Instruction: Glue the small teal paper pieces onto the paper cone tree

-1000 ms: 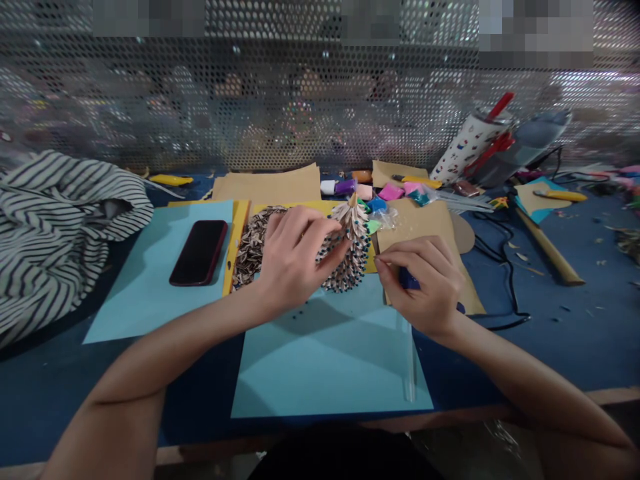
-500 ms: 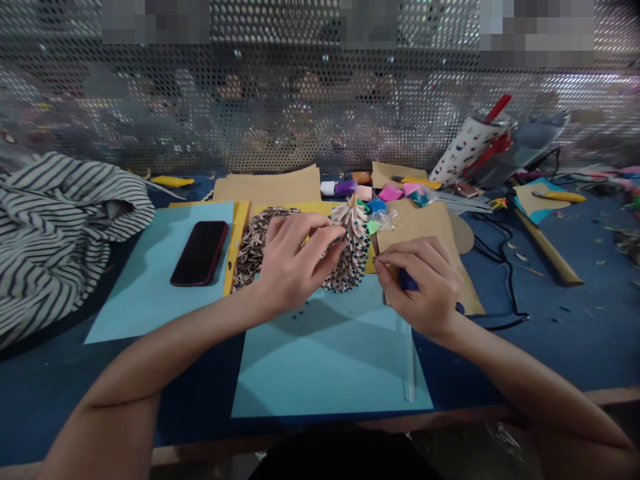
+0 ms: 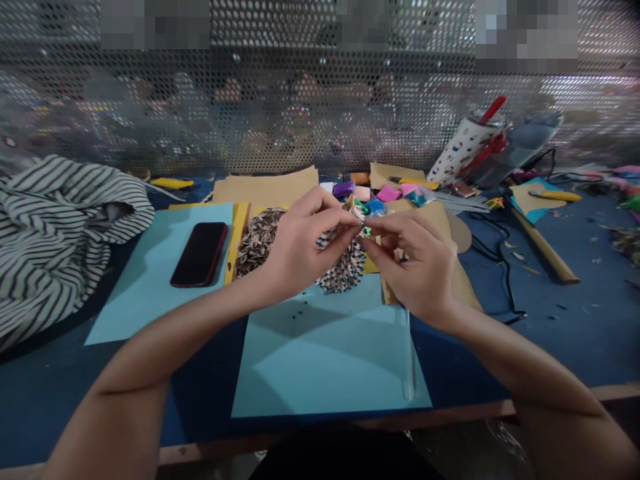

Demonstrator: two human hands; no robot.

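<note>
A cone built of folded paper scales point(image 3: 345, 270) stands near the middle of the bench, at the far edge of a light blue sheet point(image 3: 325, 353). My left hand point(image 3: 300, 247) is curled around the cone's upper part, fingers pinched near its tip. My right hand point(image 3: 417, 263) meets it there, thumb and forefinger pinched together on something small that I cannot make out. Both hands hide the top of the cone. A heap of loose folded scales point(image 3: 257, 240) lies just left of my left hand.
A black phone point(image 3: 199, 253) lies on another blue sheet at the left, beside a striped cloth point(image 3: 55, 227). Brown card sheets point(image 3: 267, 187), small coloured blocks point(image 3: 390, 193), a patterned cup point(image 3: 465, 147), a black cable point(image 3: 505, 280) and a perforated metal screen point(image 3: 250, 100) stand behind.
My right hand rose from the brown card and moved left to the cone's tip. My left hand's fingers shifted up to the tip as well.
</note>
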